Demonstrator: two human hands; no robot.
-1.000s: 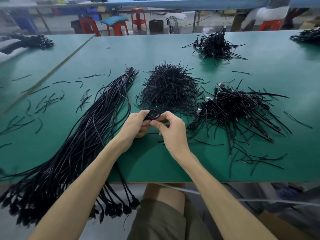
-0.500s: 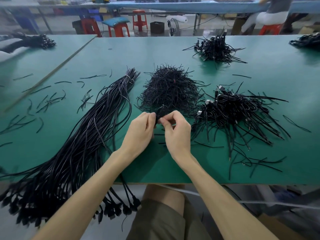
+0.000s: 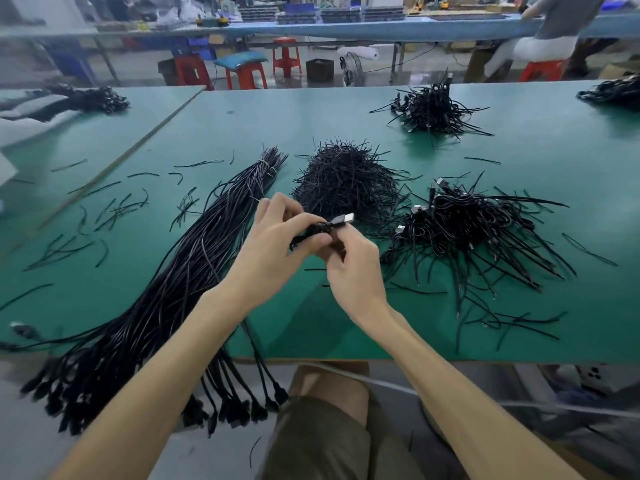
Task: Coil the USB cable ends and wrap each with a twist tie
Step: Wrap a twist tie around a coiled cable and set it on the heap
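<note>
My left hand [image 3: 273, 247] and my right hand [image 3: 353, 268] meet above the green table [image 3: 242, 126], both pinching a small black coiled USB cable [image 3: 313, 232]. Its silver plug [image 3: 344, 219] pokes out to the right above my right thumb. Whether a twist tie sits on the coil is hidden by my fingers. A heap of black twist ties [image 3: 346, 181] lies just beyond the hands. To the left runs a long bundle of straight black cables [image 3: 166, 289], its plugs hanging over the near edge. A pile of coiled cables [image 3: 464, 226] lies to the right.
Loose ties [image 3: 117, 209] are scattered on the table's left part. Another cable pile [image 3: 433, 109] sits at the far side, more at the far right edge [image 3: 613, 91] and far left [image 3: 90, 98]. Red stools [image 3: 246, 72] and a seated person [image 3: 547, 39] are beyond.
Both hands have lifted off the table and risen toward the tie heap. The coil has turned so its silver plug now sticks out to the right.
</note>
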